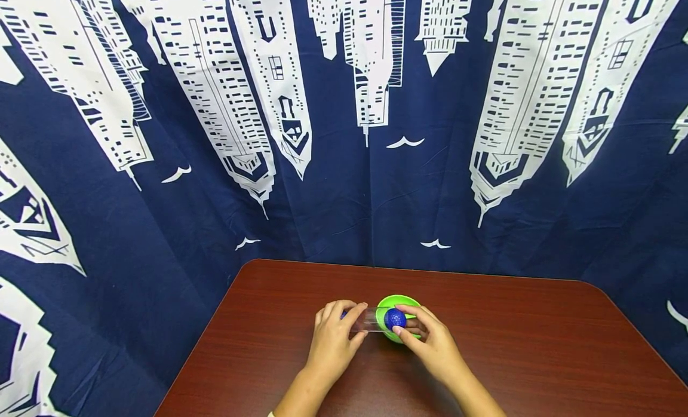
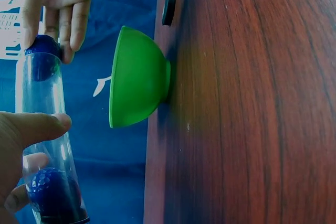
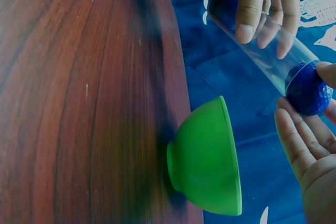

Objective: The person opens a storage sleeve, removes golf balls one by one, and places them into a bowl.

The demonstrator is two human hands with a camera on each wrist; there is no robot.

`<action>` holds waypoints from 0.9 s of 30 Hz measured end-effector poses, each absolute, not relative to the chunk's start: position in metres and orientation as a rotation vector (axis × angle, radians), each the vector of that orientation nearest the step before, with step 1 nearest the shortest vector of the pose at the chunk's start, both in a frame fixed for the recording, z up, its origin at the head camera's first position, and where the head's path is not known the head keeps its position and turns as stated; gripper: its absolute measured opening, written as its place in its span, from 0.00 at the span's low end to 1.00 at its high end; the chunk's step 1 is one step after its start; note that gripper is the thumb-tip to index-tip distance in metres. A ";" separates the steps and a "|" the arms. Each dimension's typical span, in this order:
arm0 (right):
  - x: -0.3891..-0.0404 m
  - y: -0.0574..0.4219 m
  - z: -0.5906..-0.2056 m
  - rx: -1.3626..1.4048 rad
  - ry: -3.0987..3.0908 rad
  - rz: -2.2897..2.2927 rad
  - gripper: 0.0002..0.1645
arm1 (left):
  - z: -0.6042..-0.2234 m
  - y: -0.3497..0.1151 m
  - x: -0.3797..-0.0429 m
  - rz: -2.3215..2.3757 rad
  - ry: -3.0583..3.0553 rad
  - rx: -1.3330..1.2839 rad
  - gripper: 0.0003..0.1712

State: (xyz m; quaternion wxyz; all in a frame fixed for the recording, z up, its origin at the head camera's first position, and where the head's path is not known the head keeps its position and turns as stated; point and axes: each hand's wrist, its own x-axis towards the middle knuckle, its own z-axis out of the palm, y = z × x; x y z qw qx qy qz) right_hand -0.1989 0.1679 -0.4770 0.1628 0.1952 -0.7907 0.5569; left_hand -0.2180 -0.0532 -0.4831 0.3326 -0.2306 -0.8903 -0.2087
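Note:
My left hand (image 1: 332, 340) grips a clear plastic tube (image 1: 372, 319) lying sideways, its fingers and thumb wrapped around it. A dimpled blue golf ball (image 2: 52, 190) is inside the tube, at its dark closed end. At the other end my right hand (image 1: 436, 347) pinches a second blue golf ball (image 1: 395, 319) between thumb and fingers. That ball is partly inside the tube's mouth and partly out, as the right wrist view shows. Below the tube's mouth stands a green bowl (image 2: 137, 77), upright on the table and apart from both hands.
A small black disc (image 2: 168, 9) lies on the reddish-brown wooden table (image 1: 516, 333) beyond the bowl. Behind the table's far edge hangs a dark blue curtain (image 1: 344, 214) printed with white buildings and birds.

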 end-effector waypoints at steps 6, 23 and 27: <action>-0.203 0.171 -0.477 0.547 -2.255 1.497 0.23 | -0.486 -0.054 -0.220 -0.586 -2.327 -0.586 0.34; -0.219 0.185 -0.479 0.295 -2.489 1.104 0.24 | -0.483 -0.056 -0.222 -0.720 -2.347 -0.514 0.34; -0.224 0.187 -0.480 0.305 -2.544 0.989 0.24 | -0.483 -0.056 -0.222 -0.748 -2.342 -0.512 0.33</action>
